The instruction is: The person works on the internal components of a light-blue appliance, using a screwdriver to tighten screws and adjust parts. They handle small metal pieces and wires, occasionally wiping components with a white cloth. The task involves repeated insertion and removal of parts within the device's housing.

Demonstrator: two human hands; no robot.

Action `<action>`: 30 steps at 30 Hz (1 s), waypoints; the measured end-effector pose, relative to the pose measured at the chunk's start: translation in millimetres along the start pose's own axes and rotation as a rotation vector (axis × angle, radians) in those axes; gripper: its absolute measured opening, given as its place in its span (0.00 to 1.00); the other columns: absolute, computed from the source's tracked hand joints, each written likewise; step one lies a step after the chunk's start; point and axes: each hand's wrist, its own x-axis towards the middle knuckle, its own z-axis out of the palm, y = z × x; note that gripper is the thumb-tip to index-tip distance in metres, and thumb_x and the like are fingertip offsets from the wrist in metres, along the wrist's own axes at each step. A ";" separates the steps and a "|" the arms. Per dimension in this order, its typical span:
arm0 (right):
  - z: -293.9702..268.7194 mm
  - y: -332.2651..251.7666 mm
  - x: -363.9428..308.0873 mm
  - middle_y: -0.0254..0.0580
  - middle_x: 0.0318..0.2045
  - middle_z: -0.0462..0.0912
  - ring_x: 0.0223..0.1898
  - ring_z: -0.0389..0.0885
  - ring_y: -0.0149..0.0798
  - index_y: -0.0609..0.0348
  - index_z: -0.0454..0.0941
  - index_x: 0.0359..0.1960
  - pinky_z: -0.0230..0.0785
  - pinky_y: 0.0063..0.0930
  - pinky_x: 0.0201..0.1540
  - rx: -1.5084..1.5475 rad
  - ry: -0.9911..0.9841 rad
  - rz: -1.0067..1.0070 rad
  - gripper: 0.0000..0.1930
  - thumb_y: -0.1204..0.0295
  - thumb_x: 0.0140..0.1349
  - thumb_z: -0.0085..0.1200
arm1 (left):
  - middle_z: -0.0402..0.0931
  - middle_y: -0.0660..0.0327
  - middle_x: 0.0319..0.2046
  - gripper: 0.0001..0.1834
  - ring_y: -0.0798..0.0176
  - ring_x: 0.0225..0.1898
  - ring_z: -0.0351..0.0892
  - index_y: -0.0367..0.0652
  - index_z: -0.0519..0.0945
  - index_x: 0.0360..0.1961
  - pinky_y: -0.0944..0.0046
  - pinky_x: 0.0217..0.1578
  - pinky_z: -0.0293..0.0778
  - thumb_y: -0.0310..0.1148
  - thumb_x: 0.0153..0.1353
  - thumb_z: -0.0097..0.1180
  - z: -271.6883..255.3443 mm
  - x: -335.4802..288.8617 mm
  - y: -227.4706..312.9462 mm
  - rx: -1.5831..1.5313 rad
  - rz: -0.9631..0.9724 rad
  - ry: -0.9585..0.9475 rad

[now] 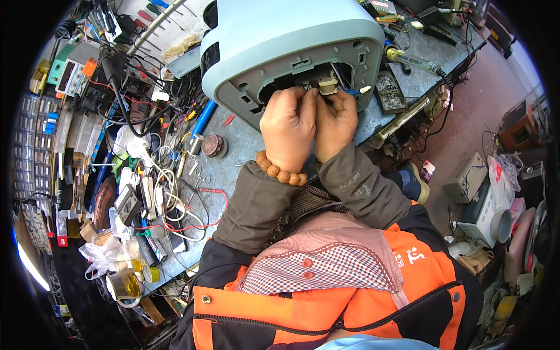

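A large light-blue appliance housing point(291, 29) rests on the workbench, its grey open end facing me. Both hands are at the dark opening in that end. My left hand point(286, 125), with a brown bead bracelet point(280, 171) at its wrist, has its fingers pinched together at the opening's lower edge. Right against it, my right hand point(337, 121) is closed too, thumb and fingertips meeting the left ones. Whatever the fingertips hold is too small or hidden to name. Just above the right fingers sits a cream plastic part point(328, 86). A white plug on a blue wire point(364, 90) sticks out beside it.
Tangled cables point(175, 186), scissors point(201, 175) and a round dark tin point(214, 146) lie on the bench point(233, 131) to the left. A soldering iron point(411, 61) and a metal tray point(389, 92) are at the right. Boxed equipment point(469, 175) stands on the floor.
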 end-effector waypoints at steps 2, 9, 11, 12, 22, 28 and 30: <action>-2.0 4.1 0.7 0.49 0.56 0.85 0.49 0.89 0.37 0.67 0.72 0.60 0.86 0.28 0.45 0.013 -0.006 -0.017 0.18 0.79 0.75 0.66 | 0.82 0.57 0.29 0.07 0.62 0.28 0.83 0.36 0.87 0.38 0.61 0.30 0.78 0.25 0.65 0.75 -1.6 -0.5 2.9 0.036 0.047 0.000; 5.7 -10.8 -2.3 0.50 0.56 0.86 0.54 0.87 0.38 0.68 0.71 0.62 0.83 0.30 0.57 0.002 -0.026 0.043 0.19 0.81 0.75 0.64 | 0.79 0.44 0.55 0.31 0.48 0.50 0.84 0.32 0.75 0.68 0.56 0.50 0.82 0.19 0.63 0.65 -5.9 -17.0 -19.1 0.032 0.115 -0.062; 4.9 -9.5 -1.7 0.50 0.55 0.87 0.54 0.87 0.37 0.69 0.73 0.60 0.83 0.30 0.56 0.025 -0.018 0.023 0.18 0.82 0.74 0.65 | 0.79 0.45 0.54 0.30 0.48 0.50 0.84 0.32 0.75 0.68 0.55 0.51 0.82 0.20 0.64 0.65 -0.7 -12.8 -20.8 0.053 0.128 -0.081; 5.5 -10.5 -1.3 0.49 0.55 0.87 0.54 0.87 0.37 0.69 0.74 0.60 0.83 0.30 0.56 0.023 -0.009 0.029 0.17 0.82 0.74 0.65 | 0.80 0.46 0.54 0.30 0.48 0.50 0.84 0.33 0.75 0.69 0.54 0.51 0.82 0.20 0.64 0.65 0.0 -9.6 -19.8 0.065 0.136 -0.086; 7.7 -19.5 -1.4 0.47 0.53 0.88 0.52 0.87 0.35 0.67 0.77 0.58 0.80 0.29 0.54 0.063 0.022 0.107 0.15 0.82 0.73 0.64 | 0.82 0.48 0.52 0.28 0.47 0.50 0.86 0.38 0.80 0.66 0.52 0.50 0.83 0.21 0.65 0.68 3.1 -7.4 -21.5 -0.108 -0.003 -0.137; -2.2 -29.4 -2.6 0.45 0.53 0.88 0.52 0.87 0.36 0.69 0.78 0.60 0.80 0.29 0.54 0.047 -0.032 0.164 0.15 0.81 0.75 0.62 | 0.80 0.46 0.51 0.28 0.44 0.49 0.84 0.38 0.79 0.67 0.51 0.49 0.82 0.22 0.65 0.69 1.2 -9.6 -22.1 -0.114 -0.009 -0.155; -7.2 -36.2 -8.5 0.44 0.52 0.88 0.51 0.87 0.35 0.69 0.78 0.61 0.80 0.29 0.54 -0.006 -0.022 0.146 0.15 0.80 0.75 0.62 | 0.80 0.46 0.51 0.28 0.44 0.48 0.84 0.38 0.78 0.68 0.51 0.48 0.82 0.22 0.66 0.68 1.3 -9.8 -23.3 -0.130 -0.008 -0.161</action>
